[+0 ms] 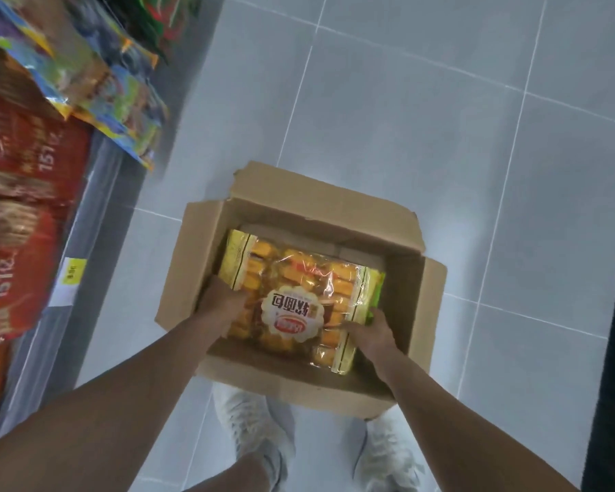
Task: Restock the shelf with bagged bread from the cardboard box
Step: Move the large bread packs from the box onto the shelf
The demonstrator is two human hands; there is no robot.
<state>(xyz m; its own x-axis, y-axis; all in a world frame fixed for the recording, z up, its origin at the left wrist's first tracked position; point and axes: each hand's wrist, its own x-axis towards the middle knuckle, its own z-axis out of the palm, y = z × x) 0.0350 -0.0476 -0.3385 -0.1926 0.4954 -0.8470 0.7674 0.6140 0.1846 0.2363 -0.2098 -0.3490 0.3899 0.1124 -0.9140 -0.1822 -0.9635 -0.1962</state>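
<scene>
Clear plastic, yellow at both ends, sat under the person's 2 hands. The left hand [224, 304] had its fingers curled over the near left corner of the bag of bread [299, 291]. The right hand [369, 331] pinched the bag's right end beside the green-edged seam. So each grip was clamped on the bag, 1 at either end.

The bag lay slightly askew inside the cardboard box [329, 211], label up, and filled most of the opening. Its near right corner overlapped the box's near wall. Whether it rested on something below or was already raised could not be told, and nothing under it showed. The box stood open on the pale tiled floor [441, 101], its 4 flaps folded outward, just ahead of the person's white shoes [253, 431].

To the left, close beside the box, ran the grey shelf [96, 207], with a yellow price tag [72, 271] on its edge. Red packets [25, 165] and other bright snack bags were stacked on it.

The step in hand looked like the pick-up of 1 bag from the box. The next move would likely call for a level lift clear of the flaps, then a swing left to a free slot on the shelf. The hold would need to be gentle, since soft bread in a slack bag would crush or sag.
</scene>
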